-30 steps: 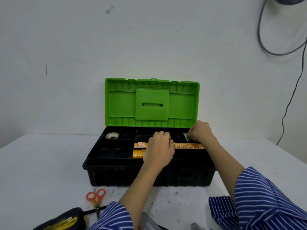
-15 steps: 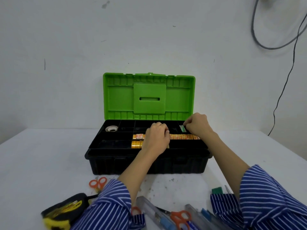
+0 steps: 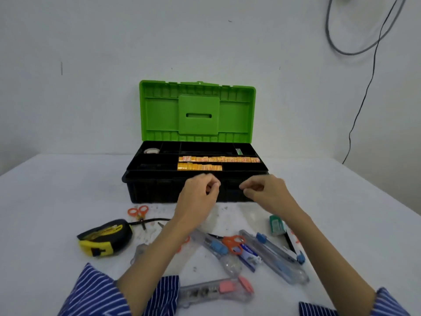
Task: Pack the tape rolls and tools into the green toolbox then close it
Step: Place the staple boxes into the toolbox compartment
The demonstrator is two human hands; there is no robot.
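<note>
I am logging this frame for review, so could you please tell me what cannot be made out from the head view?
- Left hand and right hand: motion blur; whether the curled fingers pinch anything is unclear.
- Orange scissors: mostly hidden under the left forearm.
- Orange tape rolls in the toolbox: labels too small to read.
- Small green box: print too blurred to read.
- Cable: cut off by the top edge.

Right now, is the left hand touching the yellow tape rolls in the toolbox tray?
Apart. Head view: left hand hangs before the box's black front wall, clear of the yellow tape rolls.
</note>
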